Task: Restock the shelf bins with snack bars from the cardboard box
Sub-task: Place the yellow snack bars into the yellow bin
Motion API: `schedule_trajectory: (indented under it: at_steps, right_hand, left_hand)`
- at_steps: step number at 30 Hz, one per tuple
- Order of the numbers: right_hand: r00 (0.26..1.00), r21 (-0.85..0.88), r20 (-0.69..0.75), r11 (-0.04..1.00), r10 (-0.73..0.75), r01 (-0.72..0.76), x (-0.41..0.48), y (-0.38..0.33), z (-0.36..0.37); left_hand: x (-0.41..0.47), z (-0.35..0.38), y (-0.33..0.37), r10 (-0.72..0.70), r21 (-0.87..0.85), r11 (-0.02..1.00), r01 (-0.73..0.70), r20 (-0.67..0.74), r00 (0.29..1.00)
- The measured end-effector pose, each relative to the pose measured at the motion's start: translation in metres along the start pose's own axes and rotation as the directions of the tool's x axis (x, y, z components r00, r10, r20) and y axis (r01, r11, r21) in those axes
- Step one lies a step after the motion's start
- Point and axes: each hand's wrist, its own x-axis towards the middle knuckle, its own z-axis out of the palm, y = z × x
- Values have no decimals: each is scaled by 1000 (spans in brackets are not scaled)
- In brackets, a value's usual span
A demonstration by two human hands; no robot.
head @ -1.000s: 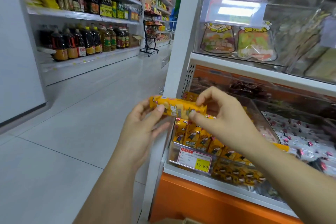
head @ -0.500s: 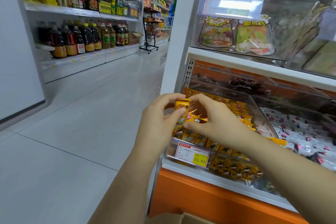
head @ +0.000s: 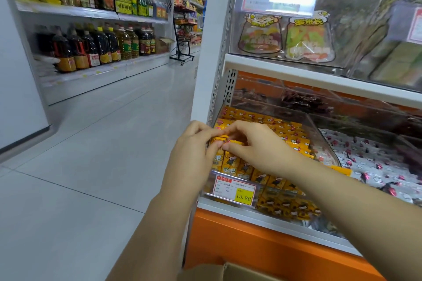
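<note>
At the front left corner of the clear plastic shelf bin (head: 320,137), on the lowest shelf, both hands meet over one yellow foil-wrapped snack bar (head: 219,139). The left hand (head: 194,153) has its fingers curled over the bar's left end, with the thumb pressed against it from below. The right hand (head: 258,147) pinches the same bar between thumb and forefinger just beside the left thumb, so the fingertips of the two hands nearly touch. The bar lies roughly level, just above the top edges of the yellow packed bars (head: 230,163) that stand upright in rows in the bin; whether it already touches them I cannot tell. More of these bars lie towards the back of the bin.

A white and red price label with a yellow field reading 15.80 (head: 235,189) is clipped to the bin's front wall. Just to the right, a neighbouring bin holds white wrapped sweets with dark red marks (head: 376,166). Below the bins runs the orange shelf base (head: 262,248), and the open brown cardboard box (head: 230,271) shows at the bottom edge, below the forearms; its contents are out of sight.

On the shelf above stand two clear pouches with yellow cartoon headers (head: 286,36). Across the grey tiled floor (head: 91,155), the facing shelves carry dark and amber oil bottles (head: 96,48), blurred.
</note>
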Motion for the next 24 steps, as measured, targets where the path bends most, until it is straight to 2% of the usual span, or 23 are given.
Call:
schedule_trajectory:
  at_steps: [3,5,9,12,14,17,20,24]
  right_hand:
    - [1000,-25,22,1000,4,-3,-3,0,8]
    - [999,-60,30,998,-10,11,-10,1,12]
    - [985,-169,136,977,-104,126,-24,2,11]
    - [957,-41,282,996,-60,75,-21,2,-6]
    - [968,20,251,1000,-25,21,-9,8,-19]
    - [990,-60,142,998,3,6,16,22,-25]
    - [973,-130,223,991,63,-34,39,35,-14]
    - [941,-136,331,991,66,-21,65,45,-3]
  left_hand:
    - [-2,-5,-3,-30,213,977,15,68,997]
    - [-6,-8,-3,-41,282,959,8,112,993]
    - [-15,-12,-5,-25,207,978,-5,142,990]
    - [-19,-8,-2,13,115,993,-27,120,993]
    - [-17,-4,0,32,96,994,-42,102,994]
    - [-11,-1,-5,31,96,995,-33,26,999]
    - [-7,1,-13,58,118,992,-52,-53,997]
    - [-3,9,-14,112,127,986,-111,2,994]
